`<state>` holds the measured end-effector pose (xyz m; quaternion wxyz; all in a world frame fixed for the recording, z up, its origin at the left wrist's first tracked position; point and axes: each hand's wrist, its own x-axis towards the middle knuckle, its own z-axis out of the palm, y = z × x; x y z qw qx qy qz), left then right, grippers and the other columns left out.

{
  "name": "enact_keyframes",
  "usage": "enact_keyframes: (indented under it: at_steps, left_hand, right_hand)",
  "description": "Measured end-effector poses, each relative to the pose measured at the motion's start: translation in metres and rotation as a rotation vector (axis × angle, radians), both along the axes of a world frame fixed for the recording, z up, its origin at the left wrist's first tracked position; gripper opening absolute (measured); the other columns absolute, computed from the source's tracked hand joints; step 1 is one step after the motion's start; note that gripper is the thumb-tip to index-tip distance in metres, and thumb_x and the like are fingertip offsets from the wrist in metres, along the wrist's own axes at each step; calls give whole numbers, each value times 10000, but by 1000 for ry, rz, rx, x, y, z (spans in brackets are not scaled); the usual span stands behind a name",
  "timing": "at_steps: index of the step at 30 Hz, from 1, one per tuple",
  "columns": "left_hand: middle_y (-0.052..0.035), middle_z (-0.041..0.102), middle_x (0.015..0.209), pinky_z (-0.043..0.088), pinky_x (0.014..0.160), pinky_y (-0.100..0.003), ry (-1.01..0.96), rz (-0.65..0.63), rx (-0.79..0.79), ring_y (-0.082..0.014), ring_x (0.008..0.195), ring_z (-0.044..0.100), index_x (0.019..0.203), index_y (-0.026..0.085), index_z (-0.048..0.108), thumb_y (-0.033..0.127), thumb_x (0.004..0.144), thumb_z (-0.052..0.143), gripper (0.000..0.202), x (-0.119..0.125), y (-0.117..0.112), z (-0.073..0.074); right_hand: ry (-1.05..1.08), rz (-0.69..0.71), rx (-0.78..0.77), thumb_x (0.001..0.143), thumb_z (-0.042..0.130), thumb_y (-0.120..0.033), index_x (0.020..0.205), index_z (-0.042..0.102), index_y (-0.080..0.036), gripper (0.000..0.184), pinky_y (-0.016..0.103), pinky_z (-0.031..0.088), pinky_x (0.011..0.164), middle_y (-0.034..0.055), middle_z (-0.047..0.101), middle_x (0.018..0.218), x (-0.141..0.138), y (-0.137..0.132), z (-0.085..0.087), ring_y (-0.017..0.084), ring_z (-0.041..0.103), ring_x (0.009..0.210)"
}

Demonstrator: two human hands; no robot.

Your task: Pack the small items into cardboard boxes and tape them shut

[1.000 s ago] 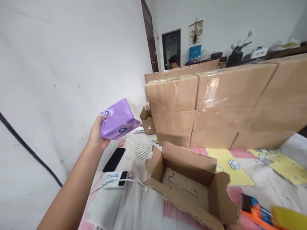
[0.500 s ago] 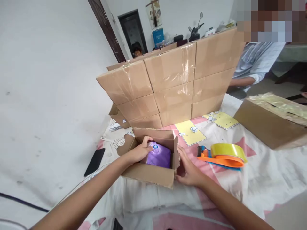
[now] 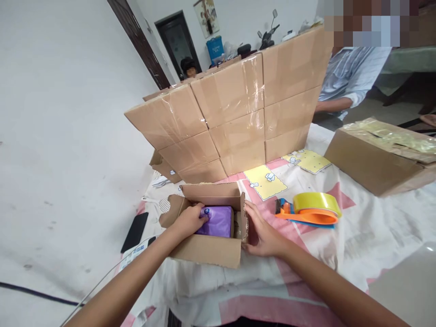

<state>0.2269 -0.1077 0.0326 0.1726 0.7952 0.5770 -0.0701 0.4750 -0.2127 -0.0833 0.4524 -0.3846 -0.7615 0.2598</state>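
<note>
A small open cardboard box point(image 3: 204, 250) sits in front of me on the cloth-covered table. Inside it lies a purple plastic-wrapped pack point(image 3: 218, 221). My left hand point(image 3: 186, 221) reaches into the box, its fingers curled on the pack's left end. Against the box's right side rests my right hand point(image 3: 264, 234), thumb on the right flap and fingers spread flat along the outer wall.
A wall of taped cardboard boxes point(image 3: 235, 113) stands behind. An orange tape dispenser with a yellow roll point(image 3: 311, 210) lies to the right, a taped carton point(image 3: 384, 154) beyond it. A black phone point(image 3: 134, 231) and a white power bank point(image 3: 136, 254) lie left. Two other people sit behind.
My left hand carried the purple pack from mid-air down into the open box and pressed it deeper. My right hand came up against the box's right side. My view swung right.
</note>
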Motion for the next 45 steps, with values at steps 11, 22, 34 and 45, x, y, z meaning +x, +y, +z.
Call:
enact_keyframes:
  at_steps: [11,22,34,45]
  left_hand:
    - [-120,632,1406,499,1025,-417,-1132,633,467,-302,1267,614,1351,240,562,524,844,643,587,-71,-48,14]
    - [13,321,1667,217,1273,-410,-1359,469,-30,-271,1550,255,1549,341,416,306,856,633,727,-52,-72,-23]
    - [-7,319,1670,203,1278,-433,-1551,515,233,-249,1550,251,1570,332,363,556,999,382,614,-14,-87,-67]
    - [-13,683,1359,163,1216,-498,-429,-49,894,-277,1342,524,1237,307,692,229,941,559,333,4,-105,-30]
  right_hand:
    - [36,-4,36,792,721,-221,1599,179,-318,978,507,306,1224,134,85,1680,6,-1,2,350,169,1566]
    - [36,13,-5,770,761,-295,1415,364,-305,758,610,182,1234,125,74,1695,15,7,50,371,27,1584]
    - [462,-91,-107,906,646,-281,1500,389,-318,648,513,249,1233,87,630,1330,9,26,60,255,484,1387]
    - [421,-240,-174,916,586,-263,1347,519,-271,436,498,298,1203,67,704,1222,2,18,72,242,532,1338]
